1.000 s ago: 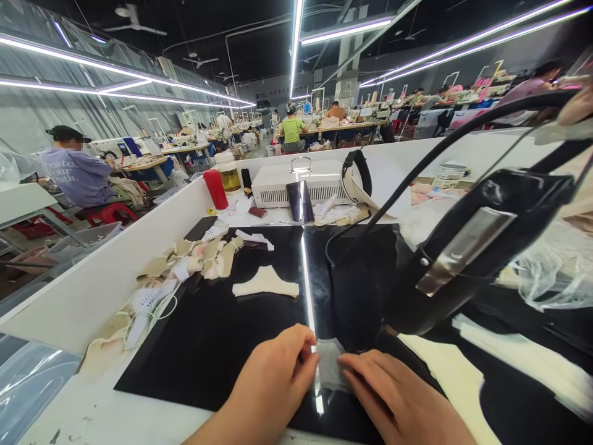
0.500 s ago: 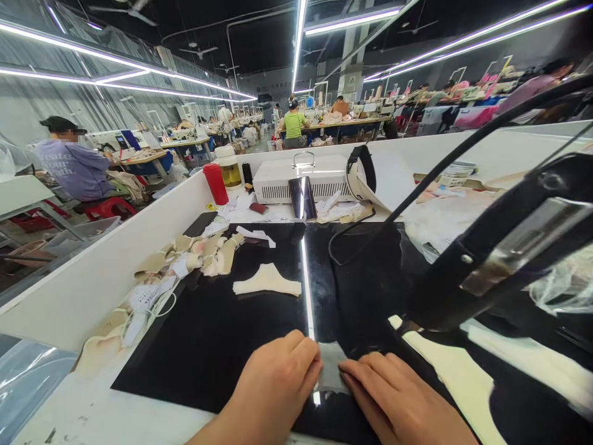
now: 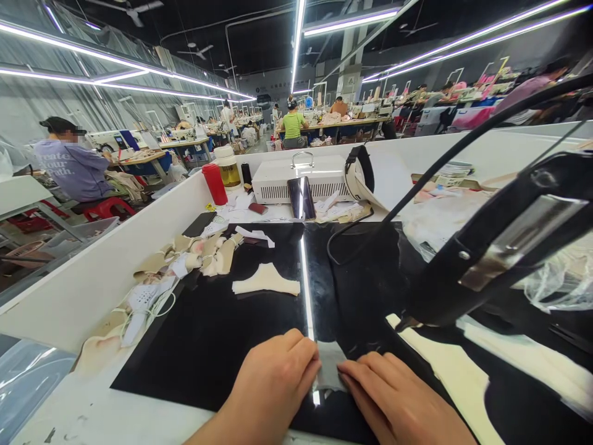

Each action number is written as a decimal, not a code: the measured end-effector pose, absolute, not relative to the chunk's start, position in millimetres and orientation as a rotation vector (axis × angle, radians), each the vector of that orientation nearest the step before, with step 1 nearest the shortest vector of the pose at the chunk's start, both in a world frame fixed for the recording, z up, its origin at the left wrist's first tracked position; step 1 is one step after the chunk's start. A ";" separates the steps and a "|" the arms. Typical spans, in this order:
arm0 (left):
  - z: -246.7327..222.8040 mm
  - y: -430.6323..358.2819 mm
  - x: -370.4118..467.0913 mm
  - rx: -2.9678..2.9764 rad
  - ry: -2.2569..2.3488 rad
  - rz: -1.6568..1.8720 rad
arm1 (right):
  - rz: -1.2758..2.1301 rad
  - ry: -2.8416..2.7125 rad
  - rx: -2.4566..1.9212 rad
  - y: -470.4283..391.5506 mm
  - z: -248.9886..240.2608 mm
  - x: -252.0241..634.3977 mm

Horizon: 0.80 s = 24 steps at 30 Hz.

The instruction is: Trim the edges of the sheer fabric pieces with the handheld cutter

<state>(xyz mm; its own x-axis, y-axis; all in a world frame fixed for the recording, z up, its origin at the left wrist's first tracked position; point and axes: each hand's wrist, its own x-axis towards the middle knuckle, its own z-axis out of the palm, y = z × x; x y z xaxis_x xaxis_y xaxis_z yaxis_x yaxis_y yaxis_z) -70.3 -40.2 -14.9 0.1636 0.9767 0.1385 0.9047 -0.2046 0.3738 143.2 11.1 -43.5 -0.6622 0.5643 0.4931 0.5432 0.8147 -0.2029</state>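
Two bare hands are low in the picture. The left hand (image 3: 275, 377) is just left of the middle, back showing, fingers curled, thumb close to the first finger. Its wrist (image 3: 231, 420) comes up from the bottom edge. The right hand (image 3: 398, 392) is right of the middle, fingers bent, tips pointing left. The hands are near each other, not touching.
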 end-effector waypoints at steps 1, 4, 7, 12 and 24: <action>-14.6 -40.2 -70.1 2.235 1.836 0.514 | 0.055 -2.450 -0.814 11.2 -44.2 143.4; -13.4 -39.9 -69.3 2.256 1.838 0.504 | 0.063 -2.459 -0.812 11.7 -45.9 144.3; -11.9 -39.7 -68.9 2.300 1.846 0.496 | 0.056 -2.463 -0.812 11.9 -46.5 144.7; -10.7 -41.3 -68.8 2.578 1.818 0.571 | 0.012 -2.423 -0.799 10.9 -44.0 141.8; -31.7 -37.3 -54.7 2.920 1.484 1.093 | -0.044 -2.363 -0.751 11.4 -39.0 138.7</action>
